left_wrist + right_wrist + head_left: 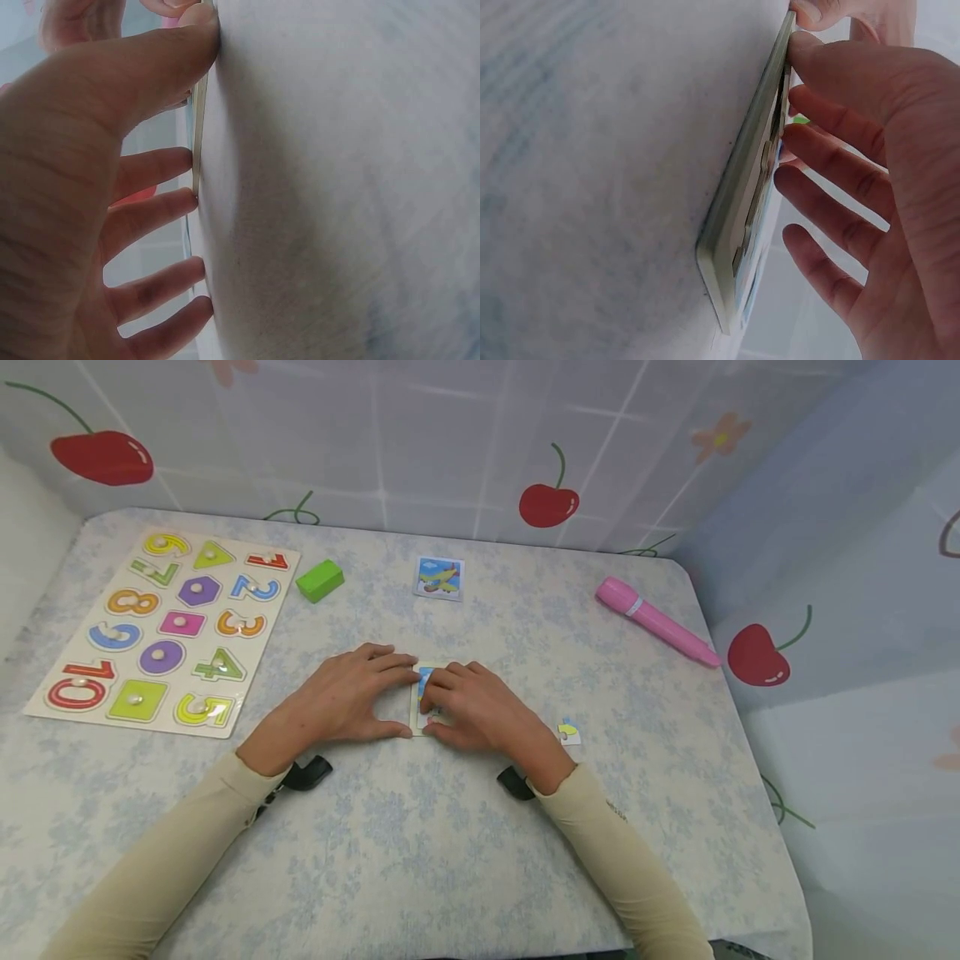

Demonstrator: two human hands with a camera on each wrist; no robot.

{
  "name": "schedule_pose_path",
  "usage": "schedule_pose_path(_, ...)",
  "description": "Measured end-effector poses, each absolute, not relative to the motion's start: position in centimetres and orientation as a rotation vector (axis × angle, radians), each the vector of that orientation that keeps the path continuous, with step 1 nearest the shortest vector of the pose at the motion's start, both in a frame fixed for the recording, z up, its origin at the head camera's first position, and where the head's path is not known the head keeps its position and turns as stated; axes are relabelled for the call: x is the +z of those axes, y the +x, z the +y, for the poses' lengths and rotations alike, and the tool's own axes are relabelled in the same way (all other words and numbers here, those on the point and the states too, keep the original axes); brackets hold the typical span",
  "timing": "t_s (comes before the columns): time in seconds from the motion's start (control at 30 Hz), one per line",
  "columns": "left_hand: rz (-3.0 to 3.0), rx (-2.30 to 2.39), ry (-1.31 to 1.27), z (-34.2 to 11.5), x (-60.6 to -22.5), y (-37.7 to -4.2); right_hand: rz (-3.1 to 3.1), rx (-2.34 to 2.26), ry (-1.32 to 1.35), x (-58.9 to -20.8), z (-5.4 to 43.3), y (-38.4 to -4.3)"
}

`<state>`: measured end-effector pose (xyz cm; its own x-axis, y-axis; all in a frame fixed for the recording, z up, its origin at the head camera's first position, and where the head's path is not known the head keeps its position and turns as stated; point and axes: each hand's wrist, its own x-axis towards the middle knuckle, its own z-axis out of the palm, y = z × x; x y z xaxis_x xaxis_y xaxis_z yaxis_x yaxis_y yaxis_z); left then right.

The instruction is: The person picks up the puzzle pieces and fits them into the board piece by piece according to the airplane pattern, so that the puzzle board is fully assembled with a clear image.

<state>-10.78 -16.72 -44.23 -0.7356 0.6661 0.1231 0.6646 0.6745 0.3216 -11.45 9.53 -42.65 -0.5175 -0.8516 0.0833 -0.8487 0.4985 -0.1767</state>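
Between my two hands a small picture puzzle in a shallow frame [415,697] lies on the table, mostly covered by my right hand. My left hand [351,693] rests at its left side, thumb at the near corner and fingertips by the far corner, fingers spread. My right hand [483,708] lies over the puzzle, its thumb and fingertips touching the inner part. The right wrist view shows the frame's raised rim [739,202] and thin pieces [757,199] inside it. To the right of that hand lies a loose yellow and white puzzle piece [568,732].
A small airplane picture card [439,579] lies beyond the hands. A green block [320,581] sits beside a board of knobbed number and shape pieces [251,685] at left. A pink marker-shaped stick [660,622] lies at right. Cherry-printed curtain [450,443] borders the table's far side.
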Motion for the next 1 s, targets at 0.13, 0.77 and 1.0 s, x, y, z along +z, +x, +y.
schedule_pose_path(0.13,2.871,0.562,1.145,-16.7,-44.3,-10.8,2.696,-0.29,-1.508,-42.6,9.6,-11.5)
schedule_pose_path(0.77,2.856,0.557,1.105,-16.6,-44.1,-10.6,2.678,-0.38,-1.41,-41.8,11.0,-11.8)
schedule_pose_path(1.0,2.849,0.538,1.083,-16.5,-43.9,-10.6,2.713,-0.4,-1.317,-41.4,12.8,-11.7)
